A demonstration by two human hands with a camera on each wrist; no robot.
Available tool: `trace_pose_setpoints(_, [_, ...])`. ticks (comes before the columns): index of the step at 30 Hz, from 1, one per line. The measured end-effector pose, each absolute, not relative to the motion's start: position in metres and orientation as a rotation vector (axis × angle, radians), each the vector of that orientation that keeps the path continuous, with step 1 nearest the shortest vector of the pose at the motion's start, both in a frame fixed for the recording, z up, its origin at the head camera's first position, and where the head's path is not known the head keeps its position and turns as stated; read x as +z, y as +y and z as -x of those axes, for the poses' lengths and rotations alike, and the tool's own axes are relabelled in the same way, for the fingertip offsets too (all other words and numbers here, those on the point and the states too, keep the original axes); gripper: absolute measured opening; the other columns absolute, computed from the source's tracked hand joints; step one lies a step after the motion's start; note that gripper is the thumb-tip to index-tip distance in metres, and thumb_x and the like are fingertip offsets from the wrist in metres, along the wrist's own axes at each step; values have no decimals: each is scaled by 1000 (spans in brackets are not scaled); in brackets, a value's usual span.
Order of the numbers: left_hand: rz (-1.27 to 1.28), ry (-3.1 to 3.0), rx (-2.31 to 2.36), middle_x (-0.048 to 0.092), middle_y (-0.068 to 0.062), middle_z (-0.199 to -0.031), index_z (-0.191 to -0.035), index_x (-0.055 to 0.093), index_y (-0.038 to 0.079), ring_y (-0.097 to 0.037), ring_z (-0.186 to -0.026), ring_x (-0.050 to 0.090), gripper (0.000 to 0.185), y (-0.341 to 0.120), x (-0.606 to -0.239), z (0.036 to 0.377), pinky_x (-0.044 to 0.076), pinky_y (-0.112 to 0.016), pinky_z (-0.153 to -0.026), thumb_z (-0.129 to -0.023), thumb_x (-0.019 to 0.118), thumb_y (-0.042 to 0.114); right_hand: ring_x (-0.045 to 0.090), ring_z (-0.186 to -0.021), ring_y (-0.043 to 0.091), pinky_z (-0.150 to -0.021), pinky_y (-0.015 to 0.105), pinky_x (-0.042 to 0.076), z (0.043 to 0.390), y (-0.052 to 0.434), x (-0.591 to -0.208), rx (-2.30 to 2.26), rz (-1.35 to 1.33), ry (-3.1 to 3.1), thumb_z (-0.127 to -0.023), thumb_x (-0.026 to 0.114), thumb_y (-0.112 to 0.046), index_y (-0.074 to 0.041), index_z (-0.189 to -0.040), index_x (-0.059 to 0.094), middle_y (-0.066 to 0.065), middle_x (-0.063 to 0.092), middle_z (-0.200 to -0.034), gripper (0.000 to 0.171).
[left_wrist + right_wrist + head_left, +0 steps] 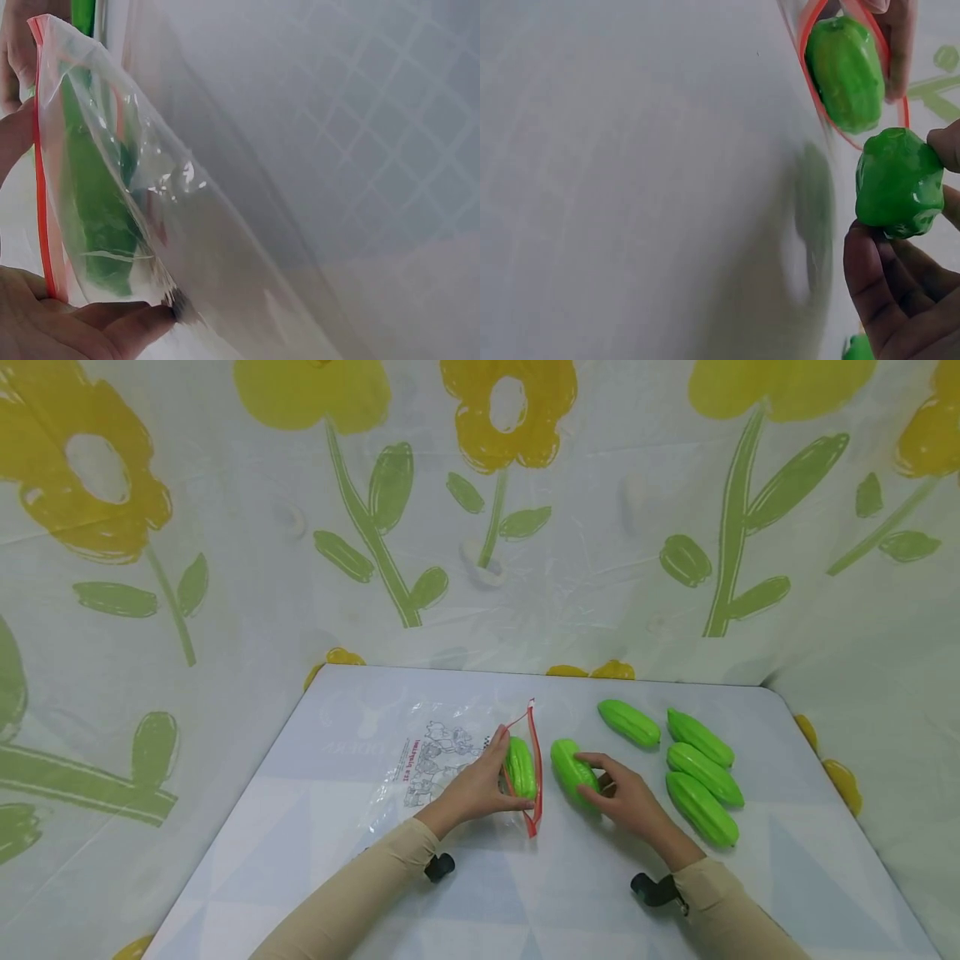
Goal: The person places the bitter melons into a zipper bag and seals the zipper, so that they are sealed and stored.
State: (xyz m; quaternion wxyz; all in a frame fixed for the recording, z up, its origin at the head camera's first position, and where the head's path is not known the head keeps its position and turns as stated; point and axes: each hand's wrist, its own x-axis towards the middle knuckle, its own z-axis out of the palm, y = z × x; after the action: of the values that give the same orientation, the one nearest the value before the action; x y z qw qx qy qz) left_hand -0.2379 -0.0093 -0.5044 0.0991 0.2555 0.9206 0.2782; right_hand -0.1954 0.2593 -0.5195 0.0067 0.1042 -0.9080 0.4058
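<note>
A clear zip bag (405, 777) with printed drawings and a red-edged mouth lies left of centre in the head view. My left hand (474, 787) holds it near the mouth, thumb and fingers spread apart. Just inside the gaping mouth is a green ribbed, cucumber-shaped vegetable (521, 767). To the right of the mouth, my right hand (630, 797) grips a second green ribbed vegetable (567, 762) between thumb and fingers. In the right wrist view, the blunt lobed end of this held vegetable (900, 180) points towards the bag, above the tabletop.
Several more green ribbed vegetables (702, 808) lie on the right side of the pale patterned table (600, 902), with one (628, 723) a little apart at the back. A flower-printed curtain (570, 568) hangs behind and along both sides.
</note>
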Motion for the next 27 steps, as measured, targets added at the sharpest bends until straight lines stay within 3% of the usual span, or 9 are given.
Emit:
trace_pose_setpoints(15, [-754,2718,842,-10,6,-155,-150,0,11,-19,-141,11,121,-7,-504,237,32,-40,-107,-67,72,61,57,-80,9,-64,25,50,202,237,-516,1274,-415,-2875,-84,66,-41,-33,-130,49,-6,57,-121,51])
trace_pose_setpoints(27, [-760,2732,869,-3,-3,-157,-150,0,11,-19,-140,13,122,-4,-505,237,31,-37,-108,-66,74,60,57,-80,10,-65,26,50,206,230,-514,1264,-382,-2896,-83,67,-42,-34,-132,48,-7,56,-122,53])
